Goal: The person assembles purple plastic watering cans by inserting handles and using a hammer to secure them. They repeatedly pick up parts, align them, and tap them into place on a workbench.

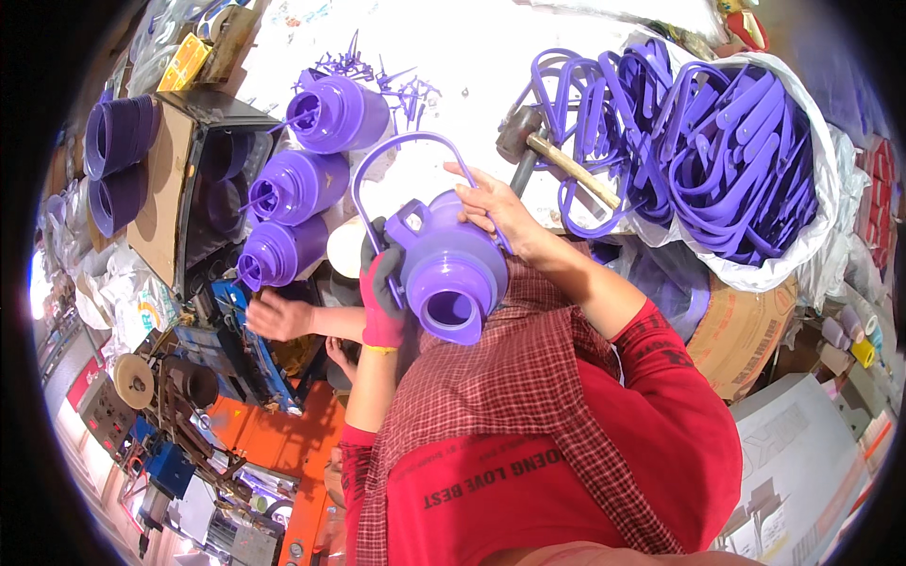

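My left hand (381,300), in a red and grey glove, grips the left side of a purple plastic jug body (453,259) with a wide round mouth, a pouring lip and a small side grip. A thin purple carrying handle (408,139) arches over the jug, its ends at the two sides. Bare fingers of my right hand (500,209) close around the handle's right arm, against the jug. Whether the handle's ends are fastened cannot be made out. Three similar purple jug bodies (344,113) lie on the white table to the left, with thin plastic sprues sticking from their mouths.
A mallet (571,168) rests right of the jug, beside a white sack (823,141) full of purple handles (741,160). Purple sprue scraps (408,99) lie at the far side. Another person's hand (279,316) reaches in from the left, near a box (165,203) with purple parts.
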Tool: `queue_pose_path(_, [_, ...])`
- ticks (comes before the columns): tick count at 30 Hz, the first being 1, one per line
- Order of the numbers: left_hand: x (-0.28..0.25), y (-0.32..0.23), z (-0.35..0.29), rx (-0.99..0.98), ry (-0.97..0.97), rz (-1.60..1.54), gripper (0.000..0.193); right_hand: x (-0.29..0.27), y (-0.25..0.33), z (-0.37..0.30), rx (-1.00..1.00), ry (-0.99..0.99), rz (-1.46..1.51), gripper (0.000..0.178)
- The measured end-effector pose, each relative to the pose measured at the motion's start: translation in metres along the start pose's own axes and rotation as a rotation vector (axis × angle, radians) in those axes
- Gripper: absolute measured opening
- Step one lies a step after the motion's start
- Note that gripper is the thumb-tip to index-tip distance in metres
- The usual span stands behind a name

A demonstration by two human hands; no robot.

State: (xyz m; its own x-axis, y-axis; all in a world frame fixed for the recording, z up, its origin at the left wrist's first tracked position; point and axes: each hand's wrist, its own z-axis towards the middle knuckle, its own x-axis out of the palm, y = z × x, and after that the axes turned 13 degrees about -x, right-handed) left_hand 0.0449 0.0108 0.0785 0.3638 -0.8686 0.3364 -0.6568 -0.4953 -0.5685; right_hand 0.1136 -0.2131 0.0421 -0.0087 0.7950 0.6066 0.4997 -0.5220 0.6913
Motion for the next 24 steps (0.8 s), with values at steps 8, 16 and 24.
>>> queue_pose_path(8, [-0.024, 0.05, 0.007, 0.121, 0.19, -0.537, 0.071, -0.011, -0.013, 0.01, 0.071, 0.094, -0.394, 0.066])
queue_pose_path(16, [-0.028, 0.068, 0.023, 0.298, 0.31, -0.442, 0.062, -0.024, 0.002, 0.026, 0.074, 0.239, -0.164, 0.077])
queue_pose_path(24, [-0.01, 0.064, 0.022, 0.225, 0.074, -0.436, 0.036, -0.006, 0.014, 0.024, 0.116, 0.216, -0.221, 0.064])
